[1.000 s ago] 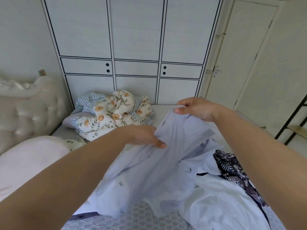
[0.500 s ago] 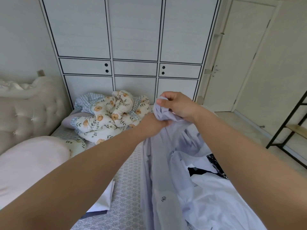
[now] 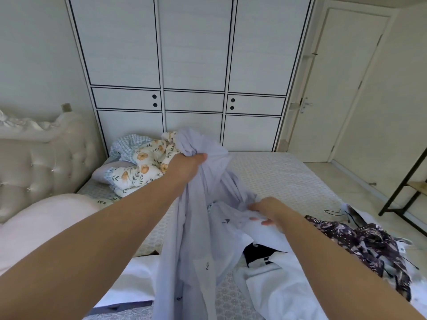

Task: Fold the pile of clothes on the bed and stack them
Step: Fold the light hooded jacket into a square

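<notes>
Two hands on one garment. Left hand (image 3: 189,165), centre frame, grips a bunched pale lilac shirt (image 3: 198,227), lifted and hanging limp over the bed (image 3: 277,176). Right hand (image 3: 268,210), fingers loosely spread, touches its lower cloth beside the white garment (image 3: 277,287). Judged step: sorting the shirt out for folding. Next: find shoulders or hem, spread flat. Thin, creased woven fabric.

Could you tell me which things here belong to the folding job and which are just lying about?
Part of the job:
- pale lilac shirt, gripped by the left hand
- white garment
- dark patterned garment
- right hand, reaching into the shirt's lower folds

Just lying about:
- floral duvet
- pink pillow
- wardrobe
- door
</notes>
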